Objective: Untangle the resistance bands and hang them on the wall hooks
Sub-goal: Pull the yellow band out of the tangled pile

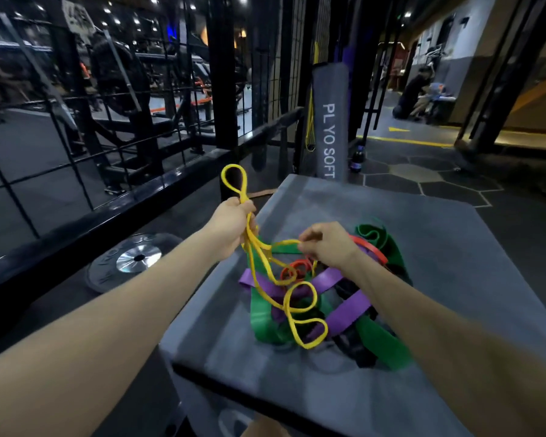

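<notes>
You're mid-untangle: left hand grips the thin yellow rubber band, right hand pinches it above the grey padded box; next, lift it clear of the pile

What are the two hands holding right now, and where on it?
Both hold the yellow band: left hand grips it just below its top loop, right hand pinches a strand lower down.

A single wide-angle view looks from the person's head, forward and down along both forearms. It sits close above the grey plyo box and faces the black wire fence, with gym floor beyond; straight lines bow near the edges.
</notes>
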The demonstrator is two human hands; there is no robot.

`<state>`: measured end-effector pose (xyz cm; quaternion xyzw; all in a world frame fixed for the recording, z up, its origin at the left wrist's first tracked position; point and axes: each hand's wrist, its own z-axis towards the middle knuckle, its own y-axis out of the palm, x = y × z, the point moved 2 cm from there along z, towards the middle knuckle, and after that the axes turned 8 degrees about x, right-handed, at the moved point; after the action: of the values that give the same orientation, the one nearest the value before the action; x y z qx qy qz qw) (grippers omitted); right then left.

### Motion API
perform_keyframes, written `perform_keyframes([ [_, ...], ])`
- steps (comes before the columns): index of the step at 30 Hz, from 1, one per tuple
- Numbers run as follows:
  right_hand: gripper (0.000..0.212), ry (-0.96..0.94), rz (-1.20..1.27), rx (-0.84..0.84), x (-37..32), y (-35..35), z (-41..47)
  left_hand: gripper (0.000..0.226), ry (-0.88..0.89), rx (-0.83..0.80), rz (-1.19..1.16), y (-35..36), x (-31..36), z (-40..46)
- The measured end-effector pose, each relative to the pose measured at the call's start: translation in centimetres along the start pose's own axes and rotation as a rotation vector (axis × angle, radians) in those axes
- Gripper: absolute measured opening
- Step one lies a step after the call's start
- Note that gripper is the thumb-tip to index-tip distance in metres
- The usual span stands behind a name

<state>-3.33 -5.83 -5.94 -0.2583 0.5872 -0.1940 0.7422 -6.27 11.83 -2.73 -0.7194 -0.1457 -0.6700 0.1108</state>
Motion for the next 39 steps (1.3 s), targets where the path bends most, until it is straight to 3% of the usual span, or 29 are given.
perform_keyframes([
  [2,0.014,-0.070,0.027,0.056,-1.3,-0.3,0.0,0.004,0.023,-0.119,0.114,0.3,-0.9,-0.2],
  [4,0.003,-0.150,0.056,0.089,-3.0,-0.8,-0.2,0.032,0.052,-0.265,0.188,0.9,-1.8,-0.2],
  [5,0.007,-0.175,0.074,0.108,-3.7,-1.1,-0.3,0.040,0.086,-0.299,0.221,1.3,-1.9,-0.4],
  [6,0.011,-0.189,0.094,0.128,-4.2,-1.3,-0.2,0.039,0.146,-0.296,0.267,1.6,-1.9,-0.7],
  [8,0.011,-0.195,0.150,0.156,-4.8,-1.8,-0.2,0.012,0.247,-0.207,0.318,1.9,-1.1,-1.1],
  [10,0.010,-0.193,0.195,0.150,-4.8,-1.9,-0.3,0.020,0.277,-0.104,0.283,1.4,-0.4,-1.0],
  [12,0.013,-0.178,0.213,0.124,-4.9,-1.6,-0.5,0.027,0.245,-0.090,0.201,0.6,0.1,-0.8],
  [18,0.015,-0.275,0.131,0.039,-6.4,0.0,-0.7,0.024,-0.033,-0.295,-0.134,-0.4,0.2,-2.1],
  [20,0.013,-0.287,0.034,0.036,-6.6,0.1,-1.0,0.024,-0.072,-0.313,-0.210,-0.6,0.2,-2.2],
  [23,0.009,-0.189,0.164,0.025,-5.4,0.0,-1.0,0.021,-0.057,-0.251,-0.185,-0.3,0.0,-2.1],
  [26,0.035,-0.076,0.031,0.001,-3.0,0.5,-0.6,0.025,-0.059,-0.157,-0.258,-0.5,0.3,-1.4],
  [30,0.078,-0.022,-0.420,-0.248,0.5,3.7,-1.7,0.030,-0.098,-0.107,-0.424,-1.7,1.7,-1.3],
  [32,0.092,0.036,-0.451,-0.224,1.1,5.1,-2.3,0.029,-0.104,-0.087,-0.468,-2.1,2.1,-1.5],
  [34,0.076,0.049,-0.406,-0.101,1.0,5.6,-2.5,0.028,-0.118,-0.065,-0.506,-2.4,2.3,-1.5],
  [36,0.033,-0.015,-0.398,0.037,0.7,4.9,-2.0,0.028,-0.134,-0.043,-0.509,-2.8,2.2,-1.4],
  [37,0.022,-0.034,-0.399,0.084,0.5,4.1,-1.7,0.028,-0.137,-0.038,-0.495,-3.0,2.1,-1.3],
  [39,0.024,-0.025,-0.392,0.139,0.4,1.8,-0.7,0.027,-0.139,-0.037,-0.446,-3.4,1.8,-1.0],
])
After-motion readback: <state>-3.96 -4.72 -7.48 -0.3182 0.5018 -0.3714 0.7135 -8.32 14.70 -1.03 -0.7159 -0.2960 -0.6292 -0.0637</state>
